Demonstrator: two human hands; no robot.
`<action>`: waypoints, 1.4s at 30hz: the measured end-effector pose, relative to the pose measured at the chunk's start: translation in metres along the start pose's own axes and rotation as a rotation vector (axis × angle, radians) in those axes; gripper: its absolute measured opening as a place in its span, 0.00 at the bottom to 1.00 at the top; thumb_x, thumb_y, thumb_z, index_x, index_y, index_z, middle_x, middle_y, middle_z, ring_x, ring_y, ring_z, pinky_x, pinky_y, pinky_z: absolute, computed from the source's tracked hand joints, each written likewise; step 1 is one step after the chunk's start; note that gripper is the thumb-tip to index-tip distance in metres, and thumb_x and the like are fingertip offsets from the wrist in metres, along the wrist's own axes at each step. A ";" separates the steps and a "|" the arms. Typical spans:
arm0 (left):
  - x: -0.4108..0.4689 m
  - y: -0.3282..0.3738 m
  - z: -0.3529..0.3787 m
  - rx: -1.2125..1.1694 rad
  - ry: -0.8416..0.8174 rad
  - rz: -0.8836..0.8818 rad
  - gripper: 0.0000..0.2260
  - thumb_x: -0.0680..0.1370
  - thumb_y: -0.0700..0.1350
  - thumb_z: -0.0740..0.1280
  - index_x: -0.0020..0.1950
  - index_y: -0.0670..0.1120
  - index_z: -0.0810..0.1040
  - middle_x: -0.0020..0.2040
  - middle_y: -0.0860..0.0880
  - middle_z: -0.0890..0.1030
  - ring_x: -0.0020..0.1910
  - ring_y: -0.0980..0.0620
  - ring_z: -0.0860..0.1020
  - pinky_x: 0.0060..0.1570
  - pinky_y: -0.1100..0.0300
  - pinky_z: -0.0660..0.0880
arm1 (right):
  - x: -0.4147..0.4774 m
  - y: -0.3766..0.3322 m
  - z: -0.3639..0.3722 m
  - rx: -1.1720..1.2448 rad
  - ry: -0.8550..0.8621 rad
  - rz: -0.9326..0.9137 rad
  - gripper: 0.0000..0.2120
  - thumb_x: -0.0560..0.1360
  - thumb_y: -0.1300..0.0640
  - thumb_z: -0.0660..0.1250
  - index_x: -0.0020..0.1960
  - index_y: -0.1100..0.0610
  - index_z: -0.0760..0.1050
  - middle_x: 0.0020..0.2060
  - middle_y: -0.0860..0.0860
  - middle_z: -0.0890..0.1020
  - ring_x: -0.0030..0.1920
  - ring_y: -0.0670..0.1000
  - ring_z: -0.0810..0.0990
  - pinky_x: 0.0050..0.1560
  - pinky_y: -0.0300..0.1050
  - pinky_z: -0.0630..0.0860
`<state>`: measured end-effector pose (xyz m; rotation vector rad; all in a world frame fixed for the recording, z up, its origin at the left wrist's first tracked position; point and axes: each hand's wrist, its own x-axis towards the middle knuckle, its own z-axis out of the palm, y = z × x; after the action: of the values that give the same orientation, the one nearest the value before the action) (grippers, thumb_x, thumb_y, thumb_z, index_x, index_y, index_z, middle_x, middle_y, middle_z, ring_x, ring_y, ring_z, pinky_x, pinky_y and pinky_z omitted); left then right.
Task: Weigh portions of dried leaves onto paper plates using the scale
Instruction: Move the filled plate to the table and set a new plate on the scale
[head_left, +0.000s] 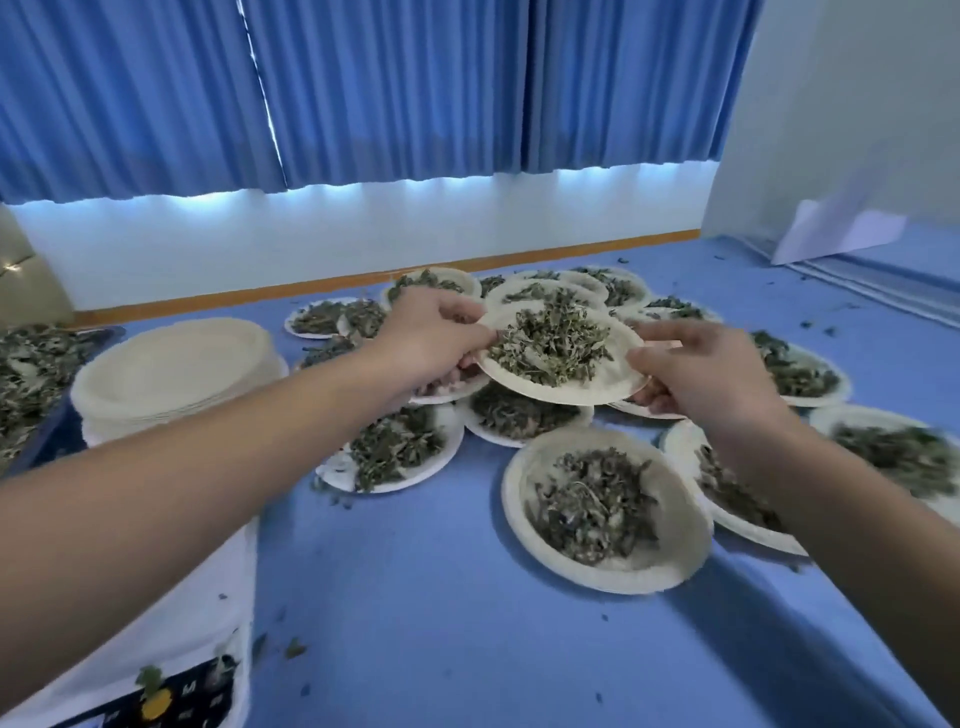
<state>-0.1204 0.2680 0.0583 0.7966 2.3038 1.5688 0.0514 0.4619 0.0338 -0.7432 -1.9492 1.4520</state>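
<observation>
Blue curtains (389, 88) are hanging across the back wall, with light showing beneath their hems. A blue worktop (441, 597) is filling the lower part of the view. At its near left corner a white device (197, 597) with a dark button panel is sitting partly under the left forearm; whether it is the scale cannot be told. A loose heap (31, 374) of dried leaves is lying at the far left edge, and just right of it a stack (171, 374) of bare paper plates is standing. Many filled plates (511, 499) are crowding the middle and right of the worktop, several overlapping at their rims, each carrying a mound of dark green leaves. Both arms are reaching forward over them. The two hands are holding one plate (618, 358) above the middle of this cluster: the left hand (431, 332) is pinching its left rim, thumb on top and fingers curled beneath, and the right hand (696, 369) is gripping its right rim the same way. A portion (550, 343) of leaves is lying heaped in that plate's middle. Small crumbs (293, 647) of leaf are lying scattered over the cloth
</observation>
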 end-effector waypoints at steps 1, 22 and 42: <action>0.004 0.005 0.018 -0.007 -0.016 0.011 0.13 0.76 0.39 0.75 0.60 0.43 0.80 0.24 0.51 0.77 0.22 0.55 0.72 0.24 0.62 0.70 | 0.003 0.005 -0.016 -0.027 0.025 -0.007 0.14 0.77 0.62 0.72 0.62 0.56 0.79 0.27 0.53 0.83 0.27 0.50 0.81 0.28 0.41 0.77; -0.003 0.049 0.224 0.045 -0.185 -0.091 0.07 0.74 0.37 0.77 0.47 0.43 0.81 0.42 0.43 0.84 0.25 0.52 0.79 0.32 0.60 0.79 | 0.033 0.078 -0.187 -0.753 0.209 0.137 0.05 0.77 0.58 0.70 0.50 0.56 0.85 0.44 0.55 0.84 0.46 0.58 0.78 0.47 0.48 0.72; -0.060 0.007 0.027 0.274 0.027 0.290 0.10 0.70 0.29 0.68 0.44 0.40 0.86 0.35 0.45 0.84 0.34 0.52 0.79 0.38 0.54 0.79 | -0.043 -0.038 0.064 -0.561 -0.178 -0.603 0.07 0.75 0.61 0.70 0.39 0.53 0.82 0.32 0.49 0.82 0.34 0.46 0.77 0.32 0.29 0.66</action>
<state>-0.0555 0.2573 0.0484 1.2309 2.5505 1.3893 0.0301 0.3802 0.0504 -0.1967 -2.4667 0.6298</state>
